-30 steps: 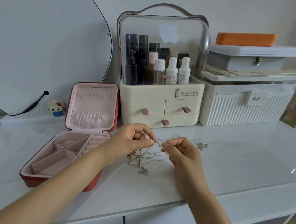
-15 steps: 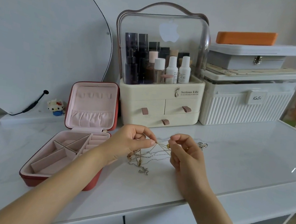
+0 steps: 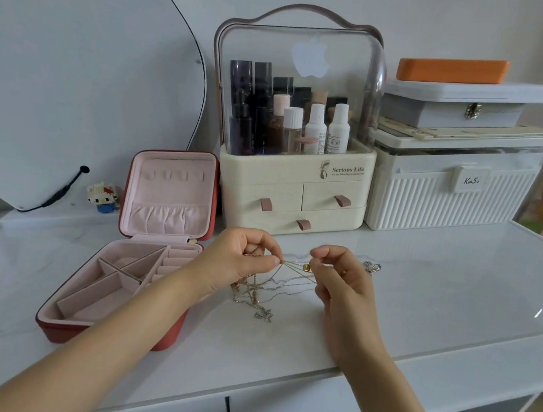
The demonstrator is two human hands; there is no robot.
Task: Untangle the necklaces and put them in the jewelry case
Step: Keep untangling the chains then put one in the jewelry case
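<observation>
Head view: the left hand (image 3: 238, 263) and the right hand (image 3: 344, 284) hover just above the white marble-look counter (image 3: 441, 297), facing each other with a short gap between them. Each grip is closed in a pinch: the left thumb and forefinger nip a thin gold chain at their tips, and the right fingertips pinch the other end of the same stretch. Between the two pinches several strands of the tangle of thin gold and silver necklaces (image 3: 262, 294) run taut, roughly left to right, with a small round gold bead (image 3: 306, 267) sitting on them just beside the right fingertips. The rest of the tangle hangs down and toward the person from the left pinch and pools on the counter below and between the hands, ending in a small star-like pendant; which strand belongs to which necklace is too fine to tell, though the knot seems to sit nearer the left hand.

The open red jewelry case with pink lining (image 3: 120, 293) lies to the left, its lid upright, its divided tray partly crossed by the left forearm. So the case is on the left hand's side, well apart from the right; a freed chain would likely travel leftward, along the line the strands already follow
</observation>
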